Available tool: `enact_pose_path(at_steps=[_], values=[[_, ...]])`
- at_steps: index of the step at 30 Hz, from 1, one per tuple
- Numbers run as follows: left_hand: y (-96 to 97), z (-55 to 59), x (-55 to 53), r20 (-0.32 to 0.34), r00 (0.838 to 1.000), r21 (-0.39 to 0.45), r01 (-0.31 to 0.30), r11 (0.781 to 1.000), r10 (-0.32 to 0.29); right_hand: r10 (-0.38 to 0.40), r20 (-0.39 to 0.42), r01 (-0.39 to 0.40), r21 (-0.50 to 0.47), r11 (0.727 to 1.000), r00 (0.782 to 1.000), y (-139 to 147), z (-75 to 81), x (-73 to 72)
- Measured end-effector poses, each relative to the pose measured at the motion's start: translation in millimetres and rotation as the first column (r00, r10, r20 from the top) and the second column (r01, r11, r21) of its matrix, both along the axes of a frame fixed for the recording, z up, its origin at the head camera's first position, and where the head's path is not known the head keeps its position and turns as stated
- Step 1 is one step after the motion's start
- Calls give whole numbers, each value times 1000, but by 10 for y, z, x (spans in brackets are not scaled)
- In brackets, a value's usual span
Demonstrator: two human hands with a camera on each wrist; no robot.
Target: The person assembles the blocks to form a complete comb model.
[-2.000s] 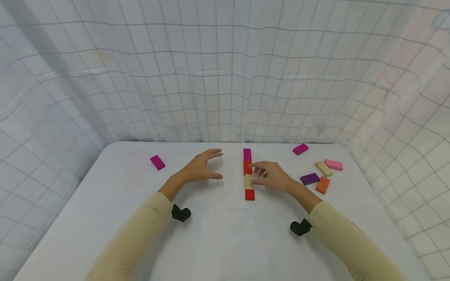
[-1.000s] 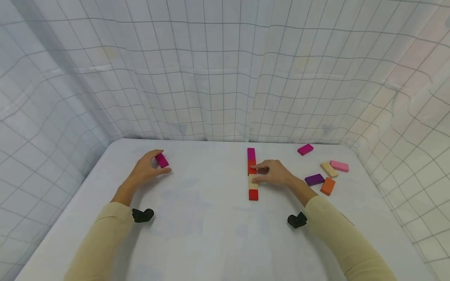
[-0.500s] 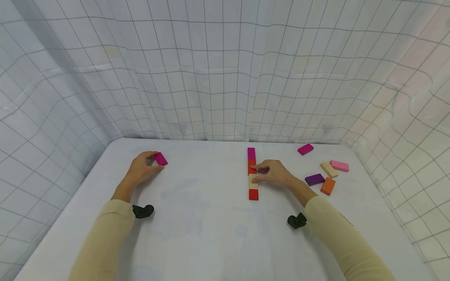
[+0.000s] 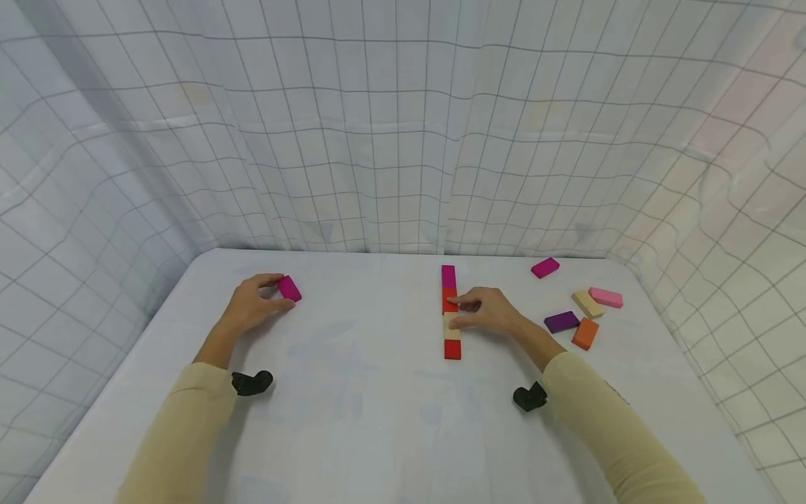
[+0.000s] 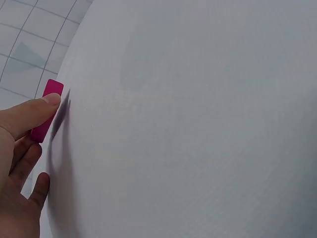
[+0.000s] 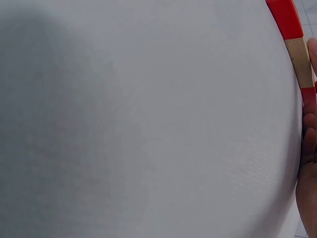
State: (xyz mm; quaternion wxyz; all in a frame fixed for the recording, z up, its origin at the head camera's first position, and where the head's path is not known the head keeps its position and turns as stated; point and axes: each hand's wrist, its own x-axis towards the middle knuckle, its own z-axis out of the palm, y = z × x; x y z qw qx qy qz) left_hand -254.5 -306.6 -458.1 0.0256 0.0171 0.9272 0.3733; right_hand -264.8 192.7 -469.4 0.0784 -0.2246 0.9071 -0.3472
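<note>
My left hand [image 4: 248,304] is at the table's far left, pinching a magenta block [image 4: 290,288] between thumb and fingertips. In the left wrist view the thumb lies across that block [image 5: 46,126] and its shadow falls beside it. Right of the table's middle, a straight row runs away from me: a red block [image 4: 452,349] nearest, then a tan block [image 4: 450,334], another red block [image 4: 446,292] and a magenta block [image 4: 448,276] farthest. From the right, my right hand [image 4: 491,311] touches the row, index finger at the farther red block and thumb at the tan one.
Loose blocks lie on the right: purple [image 4: 561,322], orange [image 4: 585,334], tan [image 4: 588,304], pink [image 4: 606,297] and, farther back, magenta [image 4: 545,267]. The white table [image 4: 371,420] is bounded at its back and sides by a checked curtain [image 4: 403,140].
My left hand has moved left from near the row to the magenta block and closed its fingers on it. My right hand has stayed at the row, with its fingers slightly closer in.
</note>
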Motion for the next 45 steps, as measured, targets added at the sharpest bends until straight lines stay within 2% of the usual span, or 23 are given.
enact_pose_path(at_steps=[7,13,18,25,31,35,37,45], values=[[227,66,22,-56,993,42,103,994,-101,-4,-10,4,-4,1000,1000,-9,-4,10],[567,140,89,-116,970,49,223,974,-216,5,-24,-5,-14,1000,1000,-2,-26,2],[910,172,207,-159,929,66,348,935,-335,5,-30,-5,-25,1000,1000,1,-36,-1],[1382,133,367,-157,856,71,508,859,-493,-2,-36,0,-35,999,999,-5,-45,-6],[1770,108,558,-107,806,85,591,802,-583,-15,-15,14,-12,1000,1000,-17,-34,-5],[1950,65,680,-96,781,79,623,778,-617,-25,-7,25,16,1000,1000,-32,-31,-6],[2011,42,728,-99,777,83,629,773,-622,-29,-6,29,25,999,1000,-37,-30,-3],[2195,10,883,-126,787,84,614,784,-603,-39,2,39,40,998,999,-29,2,8]])
